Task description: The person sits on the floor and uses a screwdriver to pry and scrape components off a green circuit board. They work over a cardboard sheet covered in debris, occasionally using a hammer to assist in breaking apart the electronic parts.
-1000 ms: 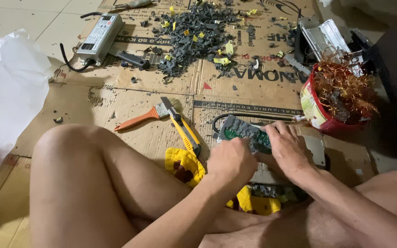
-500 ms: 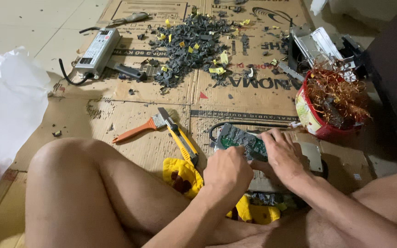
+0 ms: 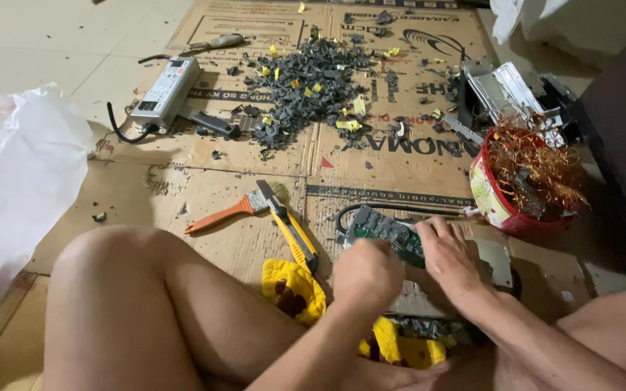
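Hands on the circuit board [image 3: 385, 233], low in front of me between my knees. My left hand [image 3: 365, 274] is a closed fist over the board's near edge; can't tell what it grips, if anything. My right hand [image 3: 449, 253] lies half open, fingers spread flat on the board's right end, pinning it to the metal plate [image 3: 498, 261] underneath. Best to keep the board pressed flat and work in short pulls, I think, fingers off the sharp bits. Black cable [image 3: 400, 208] loops just behind the board, might snag. Yellow knife [image 3: 291, 228] and orange-handled tool [image 3: 222, 215] lie just left, yellow gloves [image 3: 295, 289] under my arm. Red tub [image 3: 490, 199] of copper wire sits right; pile of dark scraps [image 3: 313, 90] and grey power box [image 3: 164, 94] well beyond, on the cardboard [image 3: 393, 156].
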